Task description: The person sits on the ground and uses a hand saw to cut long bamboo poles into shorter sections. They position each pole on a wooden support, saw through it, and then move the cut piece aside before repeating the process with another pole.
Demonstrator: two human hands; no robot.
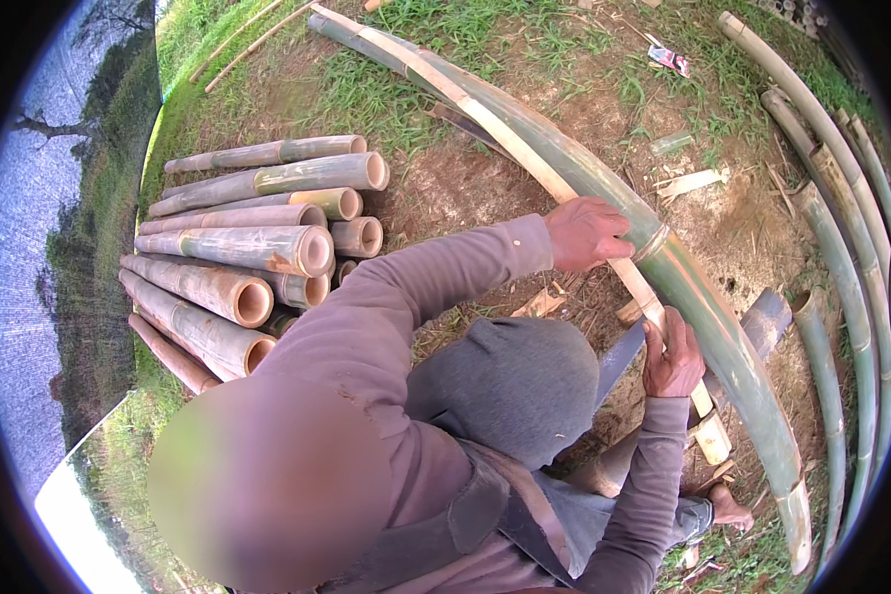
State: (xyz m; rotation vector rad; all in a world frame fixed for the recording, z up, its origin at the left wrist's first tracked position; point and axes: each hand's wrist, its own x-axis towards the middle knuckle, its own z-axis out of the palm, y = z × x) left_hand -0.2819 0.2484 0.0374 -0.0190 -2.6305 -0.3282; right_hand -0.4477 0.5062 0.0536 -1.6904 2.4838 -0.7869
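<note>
A long pale split bamboo strip [510,142] runs beside a thick green bamboo pole [604,178], from the far end down to my hands. My left hand [586,234] is closed around the strip, next to a joint of the pole. Lower down, my right hand [673,356] grips the same strip, thumb and fingers pressed on it. Beyond that hand the strip's end [701,400] sticks out toward a cut bamboo piece [711,436]. A flat blue-grey, blade-like piece [618,366] shows between my raised knee and right hand; what it is I cannot tell.
Several cut bamboo lengths [257,249] are stacked at the left. Long bamboo poles [841,257] lie along the right side. Wood chips [691,183], a clear bottle [671,143] and a small red-and-white wrapper [669,59] lie on the ground. A bare foot [731,507] is at the lower right.
</note>
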